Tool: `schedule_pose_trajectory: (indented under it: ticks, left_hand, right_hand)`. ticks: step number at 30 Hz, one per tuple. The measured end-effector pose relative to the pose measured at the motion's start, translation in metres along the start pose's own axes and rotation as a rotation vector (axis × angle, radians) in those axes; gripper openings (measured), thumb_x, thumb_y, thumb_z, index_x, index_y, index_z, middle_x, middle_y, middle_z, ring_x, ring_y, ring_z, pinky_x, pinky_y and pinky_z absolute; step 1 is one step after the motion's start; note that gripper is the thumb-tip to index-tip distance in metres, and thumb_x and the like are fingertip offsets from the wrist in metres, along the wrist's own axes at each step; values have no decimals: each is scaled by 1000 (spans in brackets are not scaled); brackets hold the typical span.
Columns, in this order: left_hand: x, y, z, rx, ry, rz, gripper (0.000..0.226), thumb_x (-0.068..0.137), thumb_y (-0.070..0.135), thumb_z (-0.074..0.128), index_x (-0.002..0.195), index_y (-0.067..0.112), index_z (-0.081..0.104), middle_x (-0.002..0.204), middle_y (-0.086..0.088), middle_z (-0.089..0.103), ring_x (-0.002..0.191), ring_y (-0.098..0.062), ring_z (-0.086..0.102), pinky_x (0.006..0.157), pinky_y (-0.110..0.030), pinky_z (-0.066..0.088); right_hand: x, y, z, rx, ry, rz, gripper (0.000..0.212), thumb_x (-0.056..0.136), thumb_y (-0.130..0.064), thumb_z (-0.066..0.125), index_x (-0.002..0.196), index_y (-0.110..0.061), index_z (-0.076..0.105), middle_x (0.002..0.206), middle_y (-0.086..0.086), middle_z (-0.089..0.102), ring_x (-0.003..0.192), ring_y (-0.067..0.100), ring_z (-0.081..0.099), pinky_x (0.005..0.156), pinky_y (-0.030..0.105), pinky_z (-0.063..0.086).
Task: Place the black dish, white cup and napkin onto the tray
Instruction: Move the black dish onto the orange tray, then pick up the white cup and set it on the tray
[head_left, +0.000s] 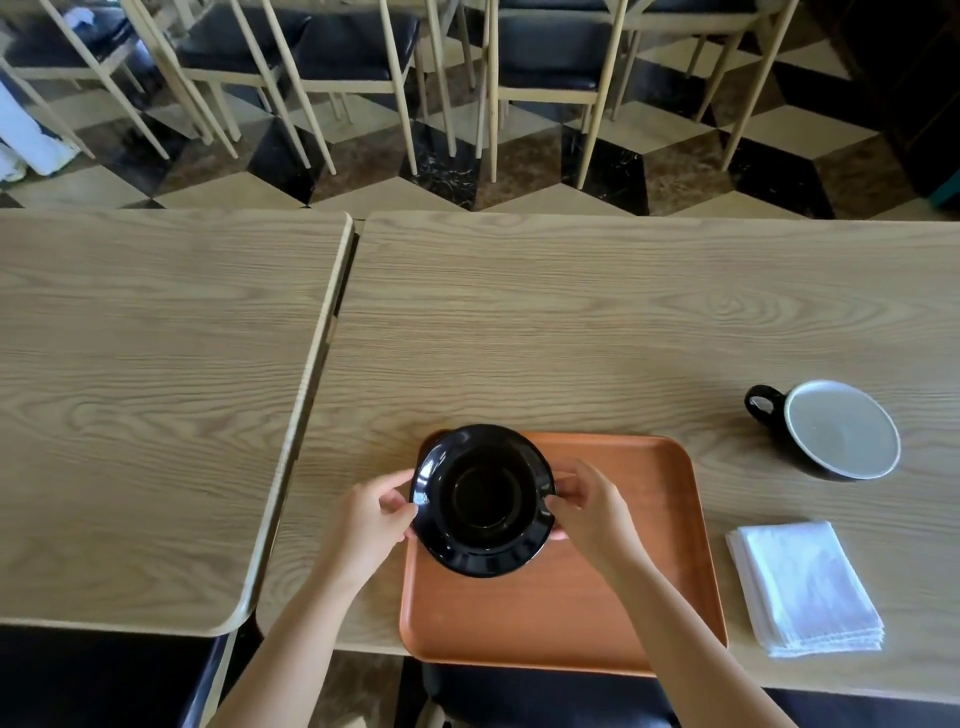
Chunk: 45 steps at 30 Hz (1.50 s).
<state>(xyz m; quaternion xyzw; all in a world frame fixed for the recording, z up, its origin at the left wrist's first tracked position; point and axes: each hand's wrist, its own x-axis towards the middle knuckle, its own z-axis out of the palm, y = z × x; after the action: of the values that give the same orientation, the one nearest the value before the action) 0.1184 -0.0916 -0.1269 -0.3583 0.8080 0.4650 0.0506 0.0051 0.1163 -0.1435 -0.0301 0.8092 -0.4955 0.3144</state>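
the black dish (484, 500) is round, glossy, with a sunken centre ring; both hands pinch its rim, the left hand (370, 525) with fingers (399, 503) clamped on the left edge, the right hand (592, 512) clamped on the right edge, over the far-left corner of the tray (561, 618); the tray is a matte orange-brown rectangle with rounded corners; the cup (831, 430), black outside and white inside, sits on the desk (571, 322) well to the right; a folded white napkin (805, 587) lies just beside the tray; pale wood-grain desk; chairs (332, 62) on a chequered floor (691, 176) behind
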Motion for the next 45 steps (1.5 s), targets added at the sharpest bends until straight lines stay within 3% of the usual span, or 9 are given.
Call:
schedule_pose_trajectory:
  ticks: [4,8,13,17,22,26,29,33,45]
  left_hand:
    - [0,3,-4,74,-21,-23,39,88,11,57,126,15,53,87,-1,67,60,-9,66,71,-31,55]
    - [-3,30,0,233,90,98,29,89,17,54,117,17,60,91,2,67,78,-14,65,76,-35,53]
    - [-10,96,61,307,84,476,22,87,16,56,107,17,64,90,4,66,79,-11,61,75,-27,49]
    - [-12,143,127,407,-24,745,32,89,24,54,120,17,58,110,2,61,94,-16,61,74,-28,50]
    - [0,184,191,488,-142,863,50,87,29,57,133,19,44,128,-1,50,110,-17,54,80,-29,50]
    - [15,209,226,672,-230,879,70,85,33,60,144,28,23,153,-6,21,133,-25,33,100,-41,41]
    - [23,222,246,684,-334,810,74,85,32,61,145,30,17,157,-7,7,140,-25,19,107,-40,32]
    - [35,226,263,545,-282,821,59,81,24,67,135,16,44,150,-16,28,134,-33,33,106,-41,33]
    - [26,210,237,418,-139,884,51,58,20,86,105,10,68,114,-20,57,102,-37,58,91,-42,47]
  right_hand:
    - [-2,-6,-11,-44,-12,35,25,82,-9,59,104,-20,60,92,-3,68,70,16,67,64,29,59]
    - [-8,-5,-49,-68,94,0,19,81,-11,59,96,-23,63,90,1,69,70,23,67,74,46,58]
    - [-23,-3,-118,-239,303,-137,23,80,-7,62,98,-21,66,89,-5,66,72,10,58,67,3,41]
    - [-30,16,-164,-434,483,-209,30,78,-11,67,107,-18,64,108,3,63,94,28,58,81,33,47]
    - [-27,43,-218,-635,576,-151,76,70,-16,75,137,-24,41,144,17,34,126,38,31,101,46,36]
    - [-14,63,-245,-604,432,-16,78,75,-24,73,141,-31,31,156,19,7,139,37,18,108,44,30]
    - [-9,69,-253,-520,427,-62,67,75,-22,72,135,-24,42,153,11,25,133,29,38,101,36,39]
    - [-6,73,-254,-493,498,-147,53,72,-26,74,122,-14,57,138,3,51,103,29,60,83,33,48]
    - [-12,66,-253,-440,453,-303,51,62,-24,84,110,-15,68,132,6,58,95,25,69,78,31,55]
